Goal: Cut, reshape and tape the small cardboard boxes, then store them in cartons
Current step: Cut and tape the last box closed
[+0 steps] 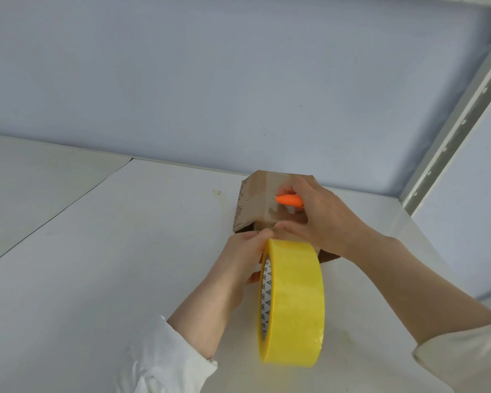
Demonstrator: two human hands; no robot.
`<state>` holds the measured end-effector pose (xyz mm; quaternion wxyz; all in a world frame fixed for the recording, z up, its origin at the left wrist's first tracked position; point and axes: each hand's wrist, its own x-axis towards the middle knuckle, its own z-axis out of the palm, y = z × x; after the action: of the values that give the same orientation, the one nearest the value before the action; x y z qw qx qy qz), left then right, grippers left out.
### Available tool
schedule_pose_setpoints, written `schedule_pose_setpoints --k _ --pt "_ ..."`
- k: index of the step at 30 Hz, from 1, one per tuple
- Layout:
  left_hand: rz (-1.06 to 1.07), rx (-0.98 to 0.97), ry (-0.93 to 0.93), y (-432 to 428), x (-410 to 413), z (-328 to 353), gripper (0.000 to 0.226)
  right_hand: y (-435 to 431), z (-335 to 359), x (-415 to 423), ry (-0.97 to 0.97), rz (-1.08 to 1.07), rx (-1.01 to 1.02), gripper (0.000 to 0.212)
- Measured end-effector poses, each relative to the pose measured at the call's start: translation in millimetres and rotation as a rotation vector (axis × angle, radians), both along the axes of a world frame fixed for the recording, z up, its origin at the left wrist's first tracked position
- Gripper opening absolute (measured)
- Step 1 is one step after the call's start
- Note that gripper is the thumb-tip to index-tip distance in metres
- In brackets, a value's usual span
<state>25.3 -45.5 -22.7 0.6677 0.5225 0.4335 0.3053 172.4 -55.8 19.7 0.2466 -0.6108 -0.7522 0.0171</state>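
A small brown cardboard box [255, 198] stands on the white table [125, 251] near the back wall, with clear tape across its top. My right hand [321, 217] rests over the box and grips an orange cutter [289, 200] against the taped top, its thumb at the box's front edge. My left hand [238, 262] holds a big roll of yellow tape [292, 304] upright just in front of the box, fingers curled through its core. The roll and both hands hide the box's near side.
A pale blue wall [210, 80] closes off the back of the table. A grey perforated metal upright [451, 134] rises at the right. A seam [60, 214] runs diagonally across the table's left part.
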Motion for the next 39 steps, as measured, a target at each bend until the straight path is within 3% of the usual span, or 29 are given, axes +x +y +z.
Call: schedule_pose_setpoints --k 9,13,20,25,30,33,39 --pt "0.055 0.071 0.013 -12.4 3.5 4.2 0.008 2.4 -5.3 -4.8 -0.055 -0.051 0.027 0.038" --pt "0.065 0.105 -0.018 -22.9 -0.3 7.4 0.018 4.3 -5.6 -3.7 -0.029 -0.069 0.028 0.037" --pt "0.145 0.248 -0.284 -45.5 -20.1 6.5 0.019 -31.9 2.0 1.4 0.802 -0.020 -0.091 0.021" --pt "0.184 0.481 -0.357 -60.4 -35.2 6.6 0.013 -66.6 6.2 -19.3 1.006 0.111 -0.158 0.043" --pt "0.161 0.649 -0.260 -55.4 -52.2 15.4 0.015 -65.3 13.7 -58.5 0.792 0.250 -0.078 0.040" --pt "0.148 0.686 -0.218 -48.4 -67.4 19.8 0.016 -57.4 11.6 -82.4 0.782 0.237 -0.008 0.021" --pt "0.206 0.689 -0.076 -21.1 -120.3 23.4 0.016 -33.1 7.2 -142.2 0.816 0.161 0.141 0.024"
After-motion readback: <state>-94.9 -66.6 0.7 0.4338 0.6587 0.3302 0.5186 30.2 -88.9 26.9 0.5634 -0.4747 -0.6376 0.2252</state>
